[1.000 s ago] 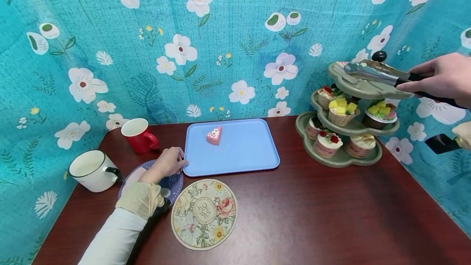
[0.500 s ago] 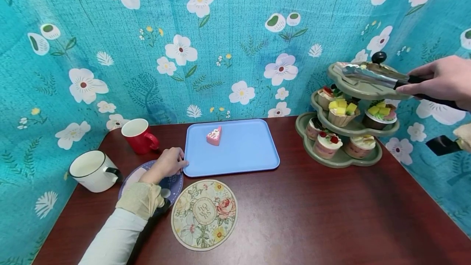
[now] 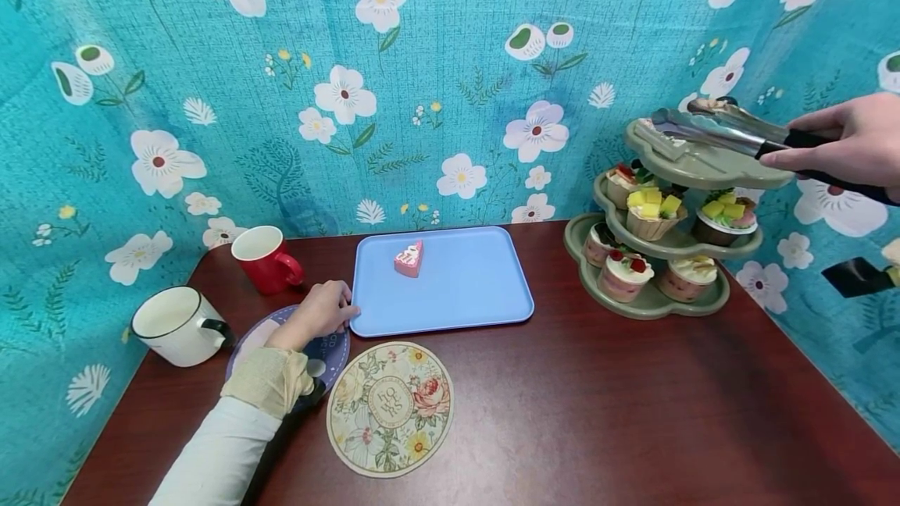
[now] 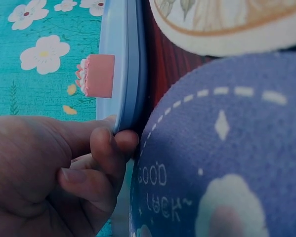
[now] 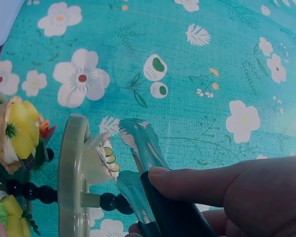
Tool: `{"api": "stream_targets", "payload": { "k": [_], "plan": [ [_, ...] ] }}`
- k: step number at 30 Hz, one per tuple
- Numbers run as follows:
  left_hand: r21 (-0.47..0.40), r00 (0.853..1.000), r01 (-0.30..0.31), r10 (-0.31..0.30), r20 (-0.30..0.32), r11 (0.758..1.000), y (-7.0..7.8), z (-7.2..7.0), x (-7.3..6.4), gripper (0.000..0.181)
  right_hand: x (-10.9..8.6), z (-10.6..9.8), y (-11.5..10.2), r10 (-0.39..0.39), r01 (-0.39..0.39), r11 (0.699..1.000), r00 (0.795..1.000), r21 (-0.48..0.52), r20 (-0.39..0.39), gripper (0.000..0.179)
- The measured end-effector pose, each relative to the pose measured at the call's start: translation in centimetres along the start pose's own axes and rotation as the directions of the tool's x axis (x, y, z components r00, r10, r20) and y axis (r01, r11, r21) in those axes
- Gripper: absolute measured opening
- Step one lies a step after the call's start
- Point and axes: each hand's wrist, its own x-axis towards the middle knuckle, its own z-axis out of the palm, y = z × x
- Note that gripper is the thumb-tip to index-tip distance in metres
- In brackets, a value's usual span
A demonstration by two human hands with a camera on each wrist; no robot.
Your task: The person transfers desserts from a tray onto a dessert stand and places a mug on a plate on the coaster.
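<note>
My right hand (image 3: pixel 854 139) holds metal tongs (image 3: pixel 724 131) by their black handles. The tong arms stand apart over the top tier of a green three-tier stand (image 3: pixel 724 166). On that tier sits a pale cake slice (image 5: pixel 99 159), its decorated top facing the tong tips, with nothing visible between them in the right wrist view. At the left, my left hand (image 3: pixel 325 311) pinches the left edge of the blue tray (image 3: pixel 478 279) between thumb and fingers. A pink cake slice (image 3: pixel 409 259) with white topping lies on the tray.
Several dessert cups (image 3: pixel 626 276) and fruit-topped cupcakes (image 3: pixel 654 213) fill the lower tiers. A red mug (image 3: pixel 267 260) and a white mug (image 3: pixel 176 326) stand at the left. A purple round mat (image 4: pixel 236 143) lies under my left hand, beside a floral round mat (image 3: pixel 390 443).
My right hand has drawn the tongs slightly up and away from the pale cake slice, which now shows more on the top tier. The left hand and tray have stayed put.
</note>
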Motion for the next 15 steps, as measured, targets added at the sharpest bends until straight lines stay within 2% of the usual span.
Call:
{"api": "stream_targets", "payload": {
  "k": [11, 15],
  "plan": [
    [0.004, 1.000, -0.004, 0.004, -0.001, 1.000, -0.07, -0.07, 0.11, 0.018, 0.10, 0.15, -0.06, -0.010, 0.010, 1.000, 1.000, -0.007, -0.017, 0.079],
    [0.003, 1.000, -0.005, 0.005, 0.000, 1.000, -0.16, -0.01, 0.12, 0.018, -0.09, 0.15, -0.49, -0.027, 0.027, 1.000, 1.000, -0.001, -0.009, 0.072]
  ]
}}
